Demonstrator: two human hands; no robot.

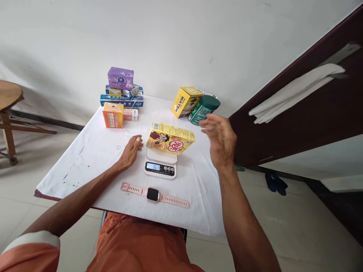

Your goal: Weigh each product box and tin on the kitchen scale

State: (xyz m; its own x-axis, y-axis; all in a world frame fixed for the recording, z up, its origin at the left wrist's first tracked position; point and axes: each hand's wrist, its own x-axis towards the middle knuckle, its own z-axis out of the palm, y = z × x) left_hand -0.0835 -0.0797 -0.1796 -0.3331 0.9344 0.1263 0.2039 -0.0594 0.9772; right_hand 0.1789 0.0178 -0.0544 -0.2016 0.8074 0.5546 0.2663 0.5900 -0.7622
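A yellow snack box (170,139) with a cartoon face rests on its long side on the white kitchen scale (160,170), whose lit display reads 361. Just left of the box, my left hand (132,151) is on or close to the cloth, its fingers bent and nothing visible in it. My right hand (219,139) is raised at the right side of the table, near the green-lidded canister (203,109), with fingers apart and slightly blurred; it holds nothing. In front of the scale a pink-strapped smartwatch (153,194) lies flat.
Purple tissue pack (120,78), blue long boxes (121,101), orange box (113,115) and pink box (131,115) stand at the back left. A yellow box (185,102) leans near the canister. White cloth covers the table (93,162); a wall rises behind.
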